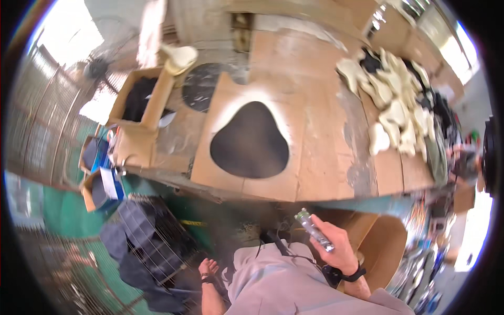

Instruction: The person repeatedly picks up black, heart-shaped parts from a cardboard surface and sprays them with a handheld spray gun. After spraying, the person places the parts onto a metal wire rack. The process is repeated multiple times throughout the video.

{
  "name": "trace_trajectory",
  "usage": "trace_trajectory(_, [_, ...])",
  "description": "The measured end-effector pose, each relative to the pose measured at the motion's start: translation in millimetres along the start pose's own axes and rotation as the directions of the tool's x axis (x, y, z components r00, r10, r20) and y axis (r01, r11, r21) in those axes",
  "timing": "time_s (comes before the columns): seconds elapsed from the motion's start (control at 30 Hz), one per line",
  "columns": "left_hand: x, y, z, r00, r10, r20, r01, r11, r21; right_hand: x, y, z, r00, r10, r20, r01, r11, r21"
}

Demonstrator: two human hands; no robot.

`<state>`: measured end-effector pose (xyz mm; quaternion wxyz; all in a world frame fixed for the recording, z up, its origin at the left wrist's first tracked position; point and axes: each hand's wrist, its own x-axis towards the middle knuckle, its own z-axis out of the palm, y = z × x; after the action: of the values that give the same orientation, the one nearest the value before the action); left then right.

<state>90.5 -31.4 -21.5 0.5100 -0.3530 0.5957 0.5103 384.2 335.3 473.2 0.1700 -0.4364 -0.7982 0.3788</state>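
A silver tool [314, 231] was gripped by the fingers of the right hand [336, 244]; those of the left hand [209, 266] were loosely parted. A dark panel [250, 142] was spread across the desk [328, 155].

Glossy metallic tool [315, 230], matt dark piece [250, 140], cardboard [321, 115].

I can't identify slim silver-and-green device [314, 230]: blurred, partly hidden by bare right hand [337, 245]. Black folded material [140, 100]: unclear.

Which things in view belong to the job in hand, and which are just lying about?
Likely in the job:
silver tool, in the right hand
dark rounded-triangle piece
cardboard beneath it

Apparently lying about:
piled cream pieces
open carton
dark grey pieces below the table
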Motion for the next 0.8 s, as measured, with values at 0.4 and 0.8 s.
trace_trajectory(0.4, [-54.3, 157.2, 148.3, 0.919, 0.332, 0.211, -0.393, 0.793, 0.466, -18.3, -9.3, -12.9, 0.925, 0.102, -0.367, -0.061, 0.991, 0.122])
trace_trajectory(0.8, [25.7, 113.8, 31.0, 0.959, 0.161, 0.233, -0.234, 0.914, 0.333, -7.2, -32.8, -8.6, 0.996, -0.048, -0.069, 0.056, 0.991, 0.119])
